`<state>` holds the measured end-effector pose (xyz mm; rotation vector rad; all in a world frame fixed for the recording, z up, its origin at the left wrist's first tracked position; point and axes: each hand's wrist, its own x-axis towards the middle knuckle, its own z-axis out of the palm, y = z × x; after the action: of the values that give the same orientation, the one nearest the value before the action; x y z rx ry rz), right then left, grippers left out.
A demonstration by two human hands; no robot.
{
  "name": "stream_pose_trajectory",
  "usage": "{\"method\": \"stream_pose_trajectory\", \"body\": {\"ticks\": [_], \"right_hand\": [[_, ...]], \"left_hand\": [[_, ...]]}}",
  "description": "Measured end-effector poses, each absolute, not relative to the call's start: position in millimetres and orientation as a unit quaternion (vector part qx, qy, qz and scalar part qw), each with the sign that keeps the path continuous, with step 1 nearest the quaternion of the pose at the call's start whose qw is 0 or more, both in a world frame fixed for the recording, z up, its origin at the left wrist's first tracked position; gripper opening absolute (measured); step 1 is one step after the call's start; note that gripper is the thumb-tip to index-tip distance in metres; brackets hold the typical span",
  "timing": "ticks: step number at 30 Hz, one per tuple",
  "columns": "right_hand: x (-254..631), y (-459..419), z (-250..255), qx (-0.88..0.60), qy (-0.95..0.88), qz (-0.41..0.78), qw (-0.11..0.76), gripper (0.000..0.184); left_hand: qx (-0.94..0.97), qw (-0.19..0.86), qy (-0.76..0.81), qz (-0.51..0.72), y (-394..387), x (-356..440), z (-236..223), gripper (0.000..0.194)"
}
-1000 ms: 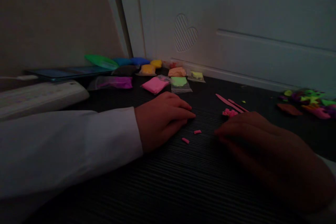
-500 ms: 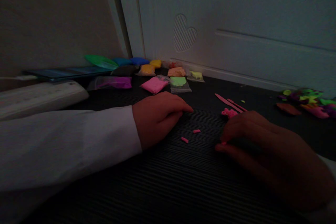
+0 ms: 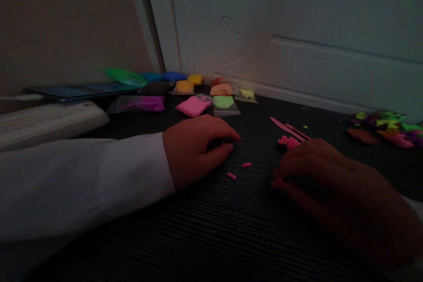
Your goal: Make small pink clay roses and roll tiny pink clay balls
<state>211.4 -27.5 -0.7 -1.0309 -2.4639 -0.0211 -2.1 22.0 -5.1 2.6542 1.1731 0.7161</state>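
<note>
My left hand (image 3: 194, 147) rests on a black ribbed mat (image 3: 198, 233), fingers arched with the tips down and the thumb stretched out below; I see nothing in it. Two small pink clay bits (image 3: 231, 176) (image 3: 246, 165) lie just right of it. My right hand (image 3: 330, 185) lies low on the mat, its fingers drawn together over the thumb, with a tiny pink clay piece (image 3: 276, 183) at the tips. Just beyond it sit a pink clay lump (image 3: 288, 142) and two pink modelling sticks (image 3: 286, 128).
Small bags of clay lie at the back: pink (image 3: 193, 105), green (image 3: 224, 103), purple (image 3: 142, 103), orange (image 3: 222, 90), yellow (image 3: 184, 86). A heap of coloured clay shapes (image 3: 386, 125) sits far right. A white flat device (image 3: 46, 121) and a tablet (image 3: 76, 91) lie left. A white panel with a heart cut-out (image 3: 231, 44) stands behind.
My left hand has drawn back a little to the left and its fingers have arched up. My right hand's fingertips have shifted slightly over the small pink piece.
</note>
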Motion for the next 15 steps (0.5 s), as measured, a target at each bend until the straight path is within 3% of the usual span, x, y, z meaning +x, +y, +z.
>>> {"method": "stream_pose_trajectory", "body": {"ticks": [7,15], "right_hand": [[215.3,-25.9,-1.1,-0.351,-0.910,-0.027,0.221,0.025],[212.0,-25.6,-2.0,-0.371,-0.901,0.013,0.227,0.006]], "left_hand": [[0.885,0.080,0.396,0.233,21.8,-2.0,-4.8,0.022],[0.895,0.109,0.347,0.259,19.7,-1.5,-2.4,0.020]]}}
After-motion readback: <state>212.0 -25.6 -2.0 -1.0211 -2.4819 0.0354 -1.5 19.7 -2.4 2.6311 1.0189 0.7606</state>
